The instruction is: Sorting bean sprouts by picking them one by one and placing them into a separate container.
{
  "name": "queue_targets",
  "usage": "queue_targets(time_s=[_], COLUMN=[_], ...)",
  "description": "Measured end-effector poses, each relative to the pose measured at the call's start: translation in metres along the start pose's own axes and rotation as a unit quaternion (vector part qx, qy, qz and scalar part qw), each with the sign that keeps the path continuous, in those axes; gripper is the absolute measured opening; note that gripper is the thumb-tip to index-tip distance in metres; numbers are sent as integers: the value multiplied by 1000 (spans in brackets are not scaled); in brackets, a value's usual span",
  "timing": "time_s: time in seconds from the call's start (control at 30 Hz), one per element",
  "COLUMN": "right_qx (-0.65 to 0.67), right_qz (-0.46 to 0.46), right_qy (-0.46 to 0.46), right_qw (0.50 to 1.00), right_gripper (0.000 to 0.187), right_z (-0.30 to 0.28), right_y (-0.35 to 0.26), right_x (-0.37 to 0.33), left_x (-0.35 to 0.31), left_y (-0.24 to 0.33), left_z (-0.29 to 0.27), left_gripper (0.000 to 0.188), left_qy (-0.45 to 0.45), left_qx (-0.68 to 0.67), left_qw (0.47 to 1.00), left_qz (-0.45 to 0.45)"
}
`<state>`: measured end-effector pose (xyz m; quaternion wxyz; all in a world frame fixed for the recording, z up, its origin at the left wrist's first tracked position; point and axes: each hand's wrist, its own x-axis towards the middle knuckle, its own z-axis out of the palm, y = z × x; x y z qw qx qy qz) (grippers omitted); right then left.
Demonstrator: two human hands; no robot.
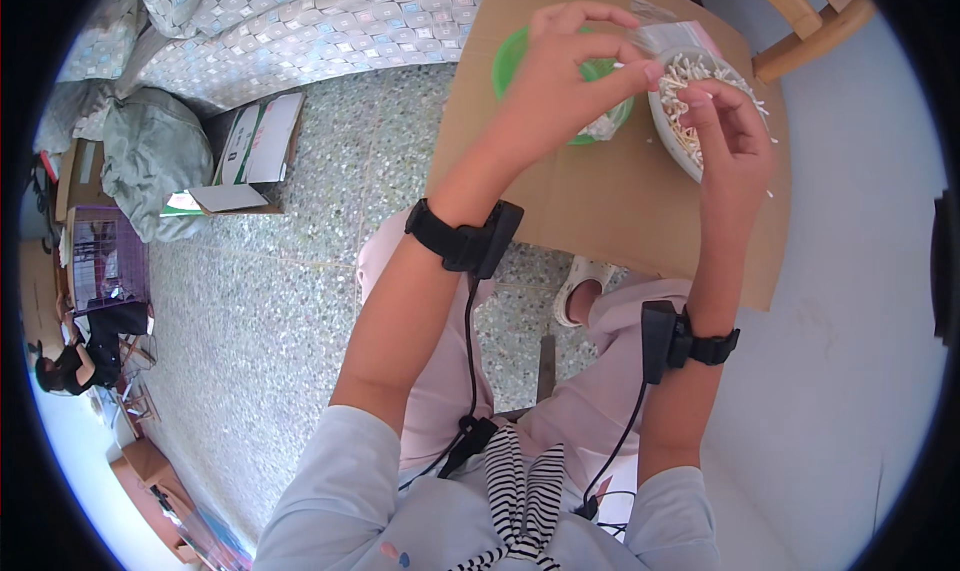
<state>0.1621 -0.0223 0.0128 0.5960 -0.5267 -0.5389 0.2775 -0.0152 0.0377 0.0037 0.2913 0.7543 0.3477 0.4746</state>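
My left hand [570,76] is raised over the green bowl [507,63], thumb and index fingertip close together in a pinch. Anything between those fingertips is too small to make out. White pieces show inside the green bowl, partly hidden by the hand. To its right stands a whitish bowl [674,151] heaped with small white-tipped sticks [690,69] that look like cotton swabs. Over that bowl's right side is my right hand [735,136], its thumb and fingers curled together; whatever they hold cannot be made out.
Both bowls stand on a brown cardboard-topped table [590,211], with a clear plastic packet [690,37] behind them. A wooden chair [815,31] is at the far right, beside the wall. Leftward lie an opened carton [262,141] and a patterned cover [300,41]. Another person [85,361] sits far left.
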Motion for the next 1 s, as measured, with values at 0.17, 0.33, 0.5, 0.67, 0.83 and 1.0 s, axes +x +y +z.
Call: queue_targets(time_s=[0.17,0.33,0.5,0.67,0.83,1.0], right_qx=[62,62,48,40,40,-205], right_qz=[19,15,15,-1,-8,14], right_qy=[-8,-9,-3,4,12,8], right_qw=[998,998,999,999,999,979], right_gripper=[13,16,16,16,16,22], right_z=[0,-1,1,-2,-5,-18], right_y=[-2,0,0,0,3,7], right_x=[0,0,0,2,2,2], left_x=[0,1,1,1,0,-9], left_y=[0,0,0,0,1,-12], left_z=[-3,-2,-3,0,2,-1], left_gripper=[18,17,16,18,22,39], left_qy=[14,22,29,32,39,-62], left_qx=[8,27,60,65,57,267], left_qw=[999,998,994,993,995,962], left_qz=[32,60,88,96,75,2])
